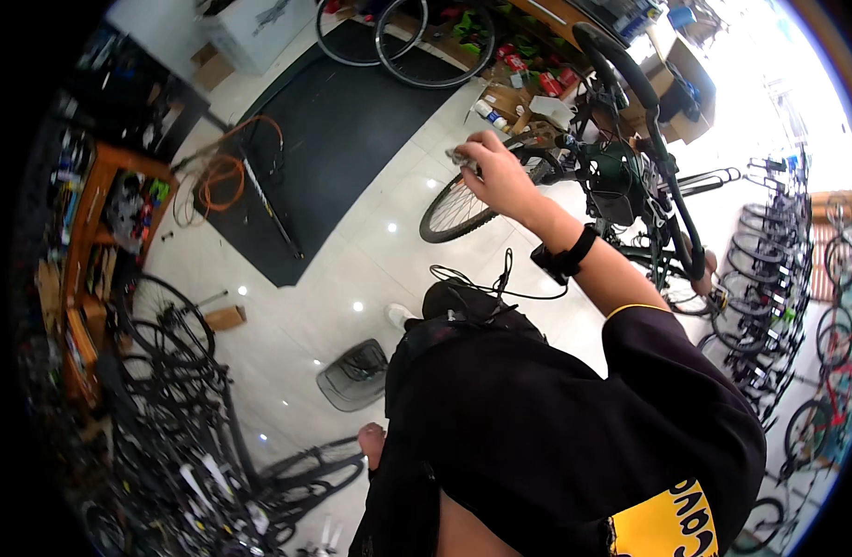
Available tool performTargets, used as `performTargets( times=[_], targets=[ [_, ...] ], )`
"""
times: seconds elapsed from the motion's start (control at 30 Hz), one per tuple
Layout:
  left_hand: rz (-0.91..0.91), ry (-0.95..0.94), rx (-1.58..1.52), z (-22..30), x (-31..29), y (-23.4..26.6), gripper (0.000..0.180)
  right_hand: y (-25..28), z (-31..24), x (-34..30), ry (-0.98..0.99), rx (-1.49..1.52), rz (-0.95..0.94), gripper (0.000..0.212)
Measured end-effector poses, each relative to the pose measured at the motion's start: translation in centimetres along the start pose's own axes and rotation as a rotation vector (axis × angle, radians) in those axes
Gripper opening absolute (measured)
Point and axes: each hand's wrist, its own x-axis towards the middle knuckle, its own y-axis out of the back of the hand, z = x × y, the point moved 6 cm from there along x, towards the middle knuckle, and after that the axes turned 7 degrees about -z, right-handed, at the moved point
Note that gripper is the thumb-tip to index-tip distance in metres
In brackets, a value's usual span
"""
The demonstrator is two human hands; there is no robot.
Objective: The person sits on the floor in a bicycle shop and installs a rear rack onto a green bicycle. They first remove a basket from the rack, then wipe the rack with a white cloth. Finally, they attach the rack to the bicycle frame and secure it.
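Note:
My right arm reaches forward, a dark band on its wrist. The fingers of my right hand (491,172) are pinched on a small greyish crumpled-looking piece (459,159), too small to name more exactly. Beneath that hand is a bicycle wheel (433,226) with a knobby tyre. It belongs to a dark bicycle with a black handlebar (672,167) and a dark bag (614,176), to the right of the hand. My left hand (372,442) hangs low by my side, partly behind my body; its fingers cannot be made out. Nearby on the floor is a grey plastic tray-like piece (353,376).
A black mat (338,130) carries an orange hose (223,181), a long thin rod (270,209) and loose wheels (435,79). Many bicycles crowd the lower left and line the right wall. A dark cable (537,295) lies ahead of me. Boxes (686,93) stand at the back.

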Motion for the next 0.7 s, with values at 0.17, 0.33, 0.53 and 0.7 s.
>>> performTargets(
  times=[0.17, 0.33, 0.53, 0.7],
  targets=[
    [-0.057, -0.032, -0.001, 4.0, 14.9, 10.7, 0.022, 4.6, -7.0, 3.6, 0.554, -0.277, 0.483, 0.047],
    [-0.145, -0.099, 0.336, 21.8, 19.1, 10.1, 0.027, 6.3, 1.6, 6.4, 0.322, -0.437, 0.688, 0.051],
    [-0.235, -0.422, 0.640, 35.2, 26.4, 8.4, 0.022, -4.9, 25.5, 4.0, -0.643, -0.124, -0.111, 0.061],
    [-0.280, -0.449, 0.995, 51.2, 25.7, 5.4, 0.018, -9.1, 21.3, 2.7, -0.672, 0.329, -0.162, 0.040]
  ],
)
